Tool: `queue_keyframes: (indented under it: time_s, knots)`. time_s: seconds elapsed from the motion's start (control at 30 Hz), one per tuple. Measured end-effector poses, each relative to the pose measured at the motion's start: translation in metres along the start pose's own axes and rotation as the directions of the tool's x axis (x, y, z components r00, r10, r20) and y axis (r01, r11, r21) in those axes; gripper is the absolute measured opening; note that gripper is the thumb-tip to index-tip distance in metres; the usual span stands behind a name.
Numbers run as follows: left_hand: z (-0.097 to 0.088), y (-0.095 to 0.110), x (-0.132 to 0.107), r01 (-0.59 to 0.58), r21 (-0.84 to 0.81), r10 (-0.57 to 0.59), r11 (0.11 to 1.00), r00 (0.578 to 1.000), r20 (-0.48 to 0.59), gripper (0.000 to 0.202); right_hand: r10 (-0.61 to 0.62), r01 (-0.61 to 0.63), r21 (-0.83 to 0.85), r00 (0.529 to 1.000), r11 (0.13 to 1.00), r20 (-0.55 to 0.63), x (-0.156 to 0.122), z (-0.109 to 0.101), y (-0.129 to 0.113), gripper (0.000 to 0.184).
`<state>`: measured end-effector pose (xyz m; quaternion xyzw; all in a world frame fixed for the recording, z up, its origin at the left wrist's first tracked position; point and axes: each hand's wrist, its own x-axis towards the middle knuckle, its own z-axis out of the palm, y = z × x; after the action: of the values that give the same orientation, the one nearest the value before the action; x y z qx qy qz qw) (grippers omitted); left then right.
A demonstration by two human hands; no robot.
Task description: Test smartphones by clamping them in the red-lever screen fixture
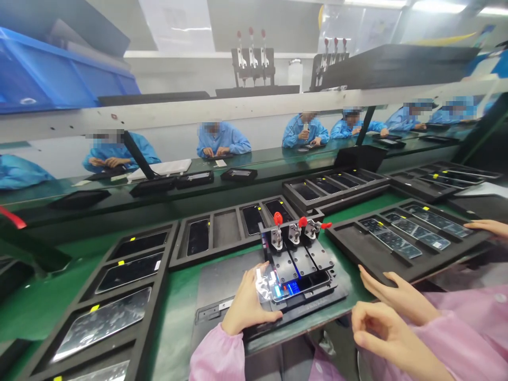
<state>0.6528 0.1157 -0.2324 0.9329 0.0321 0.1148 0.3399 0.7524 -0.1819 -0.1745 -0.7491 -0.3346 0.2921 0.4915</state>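
A black test fixture (309, 304) with toggle clamps and red knobs stands at the table's front edge. In it lies a lit phone screen (292, 287), its far part hidden under the clamp plates. My left hand (246, 304) grips the fixture's left end, thumb along the front side and fingers behind, beside a clear film (263, 284) at the screen's end. Whether the fingers also touch the screen I cannot tell. My right hand (381, 336) hovers off the table edge to the right, fingers curled toward the thumb, with nothing visible in it.
A co-worker's hand (397, 293) reaches in just above my right hand, near a black foam tray (349, 248) of screens. Another tray (159, 275) of screens lies left, and one (178, 248) behind the fixture. A shelf beam (254, 110) crosses above; people in blue sit beyond.
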Motion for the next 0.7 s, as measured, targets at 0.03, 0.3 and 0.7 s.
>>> queue_keyframes:
  time_s: [0.03, 0.3, 0.7]
  knots:
    - [0.0, 0.0, 0.0, -0.008, -0.006, 0.008, 1.0, 1.0, -0.003, 0.104, 0.021, -0.021, -0.003, 1.0, 1.0, 0.001, -0.002, 0.003, 0.003, 0.018]
    - [-0.025, -0.008, -0.014, 0.012, -0.015, -0.011, 1.0, 0.998, 0.054, 0.103, 0.148, -0.148, 0.003, 0.989, 0.989, 0.0, -0.014, 0.013, 0.019, 0.025]
    - [-0.096, -0.061, -0.101, 0.189, 0.129, -0.199, 0.973, 0.977, 0.07, 0.095, 0.065, -0.083, 0.137, 0.989, 0.987, 0.129, 0.011, 0.047, 0.018, 0.029]
